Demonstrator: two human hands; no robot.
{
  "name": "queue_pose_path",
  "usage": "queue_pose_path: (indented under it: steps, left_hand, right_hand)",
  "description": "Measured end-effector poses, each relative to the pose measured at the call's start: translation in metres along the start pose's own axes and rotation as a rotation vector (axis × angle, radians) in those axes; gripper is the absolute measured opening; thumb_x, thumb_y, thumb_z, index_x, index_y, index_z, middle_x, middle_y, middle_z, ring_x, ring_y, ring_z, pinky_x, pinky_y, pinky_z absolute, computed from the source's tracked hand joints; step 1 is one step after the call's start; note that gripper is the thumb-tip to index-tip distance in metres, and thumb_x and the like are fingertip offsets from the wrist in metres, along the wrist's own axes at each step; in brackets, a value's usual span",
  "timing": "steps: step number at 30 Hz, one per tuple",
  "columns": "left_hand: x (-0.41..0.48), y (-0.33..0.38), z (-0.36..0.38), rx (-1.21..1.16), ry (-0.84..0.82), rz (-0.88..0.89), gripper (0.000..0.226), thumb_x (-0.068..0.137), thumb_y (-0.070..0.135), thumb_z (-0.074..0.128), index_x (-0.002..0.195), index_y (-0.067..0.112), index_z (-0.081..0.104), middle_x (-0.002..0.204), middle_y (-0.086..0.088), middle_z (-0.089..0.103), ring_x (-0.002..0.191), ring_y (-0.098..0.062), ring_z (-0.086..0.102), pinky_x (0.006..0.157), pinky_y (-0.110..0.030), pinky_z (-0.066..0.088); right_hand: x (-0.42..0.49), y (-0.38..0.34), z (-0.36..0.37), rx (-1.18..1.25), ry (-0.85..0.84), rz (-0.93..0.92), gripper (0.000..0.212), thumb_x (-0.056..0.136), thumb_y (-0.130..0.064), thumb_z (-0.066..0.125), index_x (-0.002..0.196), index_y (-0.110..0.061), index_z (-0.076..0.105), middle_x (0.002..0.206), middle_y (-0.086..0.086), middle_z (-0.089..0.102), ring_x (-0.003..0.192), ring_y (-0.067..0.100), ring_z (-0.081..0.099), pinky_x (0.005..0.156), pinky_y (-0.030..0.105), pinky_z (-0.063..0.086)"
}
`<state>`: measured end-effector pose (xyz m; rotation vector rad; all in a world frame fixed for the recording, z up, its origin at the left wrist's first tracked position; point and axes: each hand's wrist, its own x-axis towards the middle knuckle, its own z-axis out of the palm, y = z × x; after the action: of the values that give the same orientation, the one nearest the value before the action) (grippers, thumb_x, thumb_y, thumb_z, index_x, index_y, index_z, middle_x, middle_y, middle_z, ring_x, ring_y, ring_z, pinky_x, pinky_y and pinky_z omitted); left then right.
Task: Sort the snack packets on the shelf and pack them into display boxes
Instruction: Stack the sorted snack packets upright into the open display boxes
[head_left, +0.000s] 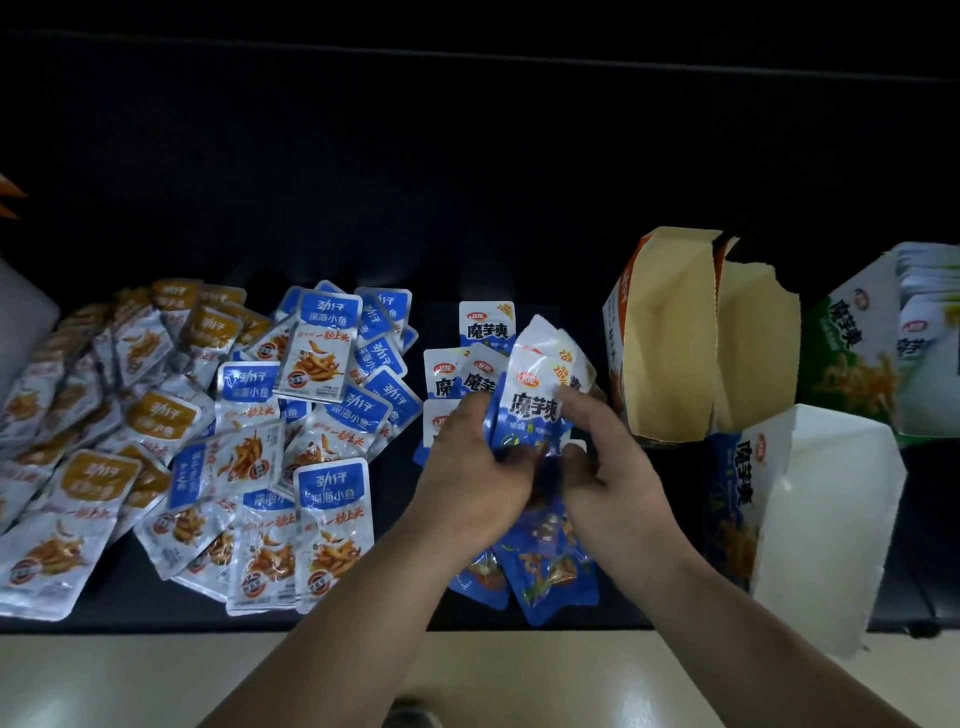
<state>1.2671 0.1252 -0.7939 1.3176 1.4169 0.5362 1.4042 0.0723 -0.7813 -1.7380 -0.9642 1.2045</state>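
**Both hands on a bundle of blue-and-white packets, mid-shelf**

Left hand (470, 467) and right hand (610, 467) both curl round the lower end of a fanned bundle of blue-and-white packets (535, 400). Loose packets of the same kind (543, 577) lie on the dark shelf (124, 603) beneath. To the left lie blue-topped fish packets (322, 364), then gold-topped fish packets (104, 415). To the right stand an open orange-trimmed box (670, 338), a blue box (735, 499) and a green box (852, 353) with packets inside.
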Motion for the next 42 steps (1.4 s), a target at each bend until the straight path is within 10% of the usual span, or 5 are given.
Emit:
queue_pose_path:
  steps: [10, 16, 26, 34, 42]
  left_hand:
    - [-0.016, -0.01, -0.024, -0.187, 0.244, -0.055, 0.023, 0.095, 0.011, 0.071, 0.107, 0.03, 0.065, 0.094, 0.006, 0.077, 0.079, -0.009, 0.075, 0.074, -0.042, 0.065]
    - [-0.033, 0.003, -0.029, -0.243, 0.165, 0.021, 0.029, 0.099, 0.01, 0.067, 0.111, 0.036, 0.063, 0.098, 0.014, 0.078, 0.089, -0.007, 0.075, 0.084, -0.044, 0.063]
    - [-0.049, -0.004, -0.005, -0.174, -0.067, -0.072, 0.05, 0.101, 0.015, 0.064, 0.137, 0.047, 0.051, 0.105, 0.022, 0.074, 0.091, -0.001, 0.074, 0.078, -0.034, 0.065]
    - [-0.04, -0.009, -0.013, -0.029, -0.021, 0.026, 0.071, 0.094, 0.02, 0.072, 0.15, 0.05, 0.04, 0.135, 0.015, 0.05, 0.117, -0.003, 0.062, 0.093, -0.035, 0.061]
    - [-0.045, 0.008, -0.016, 0.008, -0.057, 0.197, 0.065, 0.098, 0.035, 0.066, 0.151, 0.053, 0.032, 0.137, 0.016, 0.061, 0.125, -0.005, 0.062, 0.1, -0.043, 0.056]
  right_hand:
    - [0.005, -0.008, 0.002, 0.146, 0.079, 0.186, 0.022, 0.094, -0.035, 0.074, 0.111, -0.046, 0.066, 0.103, -0.013, 0.074, 0.095, 0.016, 0.075, 0.088, 0.045, 0.063]
    - [0.004, -0.031, 0.006, 0.373, -0.167, 0.326, 0.045, 0.091, -0.051, 0.071, 0.129, -0.028, 0.063, 0.104, 0.006, 0.079, 0.095, 0.028, 0.077, 0.09, 0.05, 0.062]
    - [0.012, -0.027, -0.005, 0.578, -0.031, 0.4, 0.026, 0.099, -0.018, 0.067, 0.124, -0.01, 0.068, 0.106, 0.013, 0.079, 0.094, 0.029, 0.078, 0.076, 0.045, 0.063]
    - [0.017, -0.039, 0.004, 0.508, -0.033, 0.161, 0.066, 0.095, 0.012, 0.053, 0.134, -0.041, 0.057, 0.116, -0.001, 0.076, 0.1, 0.022, 0.077, 0.075, 0.045, 0.064]
    - [-0.003, -0.062, 0.007, 0.47, -0.024, 0.129, 0.036, 0.105, -0.028, 0.055, 0.131, -0.052, 0.06, 0.103, -0.018, 0.077, 0.088, 0.005, 0.076, 0.083, 0.039, 0.064]
